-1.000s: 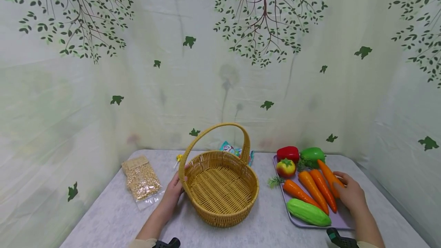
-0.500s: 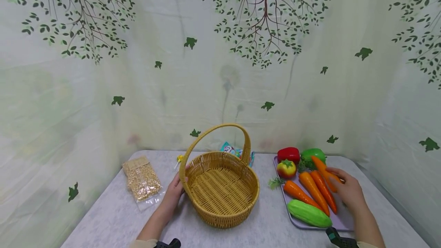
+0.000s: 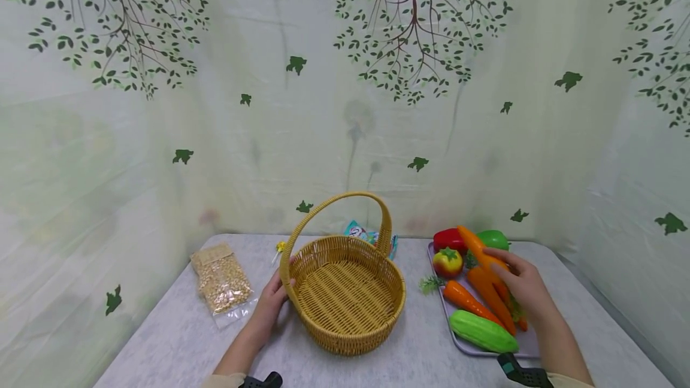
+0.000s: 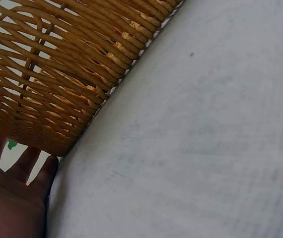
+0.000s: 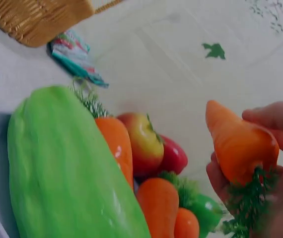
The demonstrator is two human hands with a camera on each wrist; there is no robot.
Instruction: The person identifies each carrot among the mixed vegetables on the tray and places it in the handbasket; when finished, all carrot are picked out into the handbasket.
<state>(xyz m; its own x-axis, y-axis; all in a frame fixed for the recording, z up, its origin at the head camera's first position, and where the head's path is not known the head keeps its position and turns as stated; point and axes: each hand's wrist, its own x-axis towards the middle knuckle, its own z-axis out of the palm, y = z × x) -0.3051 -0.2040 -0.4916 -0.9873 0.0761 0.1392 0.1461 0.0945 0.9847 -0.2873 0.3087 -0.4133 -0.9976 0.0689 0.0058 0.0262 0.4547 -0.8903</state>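
My right hand (image 3: 525, 286) holds a carrot (image 3: 480, 253) above the tray, its narrow end pointing up and left. In the right wrist view that carrot (image 5: 238, 144) is pinched between thumb and fingers, its green top near the palm. Other carrots (image 3: 487, 295), a green gourd-like vegetable (image 3: 483, 332), a red pepper (image 3: 448, 239), a green pepper (image 3: 495, 239) and a red-yellow fruit (image 3: 447, 263) lie on the purple tray (image 3: 530, 345). My left hand (image 3: 271, 301) grips the left side of the wicker basket (image 3: 347, 298) by the handle's base; fingers touch its wall (image 4: 37, 64).
Behind the basket lies a blue snack packet (image 3: 358, 232). A clear bag of grain-like pieces (image 3: 223, 280) is at the left, and a small yellow item (image 3: 280, 246) sits near the handle. A leaf-printed curtain (image 3: 345, 136) hangs along the table's back edge.
My right hand has lifted the carrot off the others and moved it left and up over the tray. The left hand and the basket have stayed in place.
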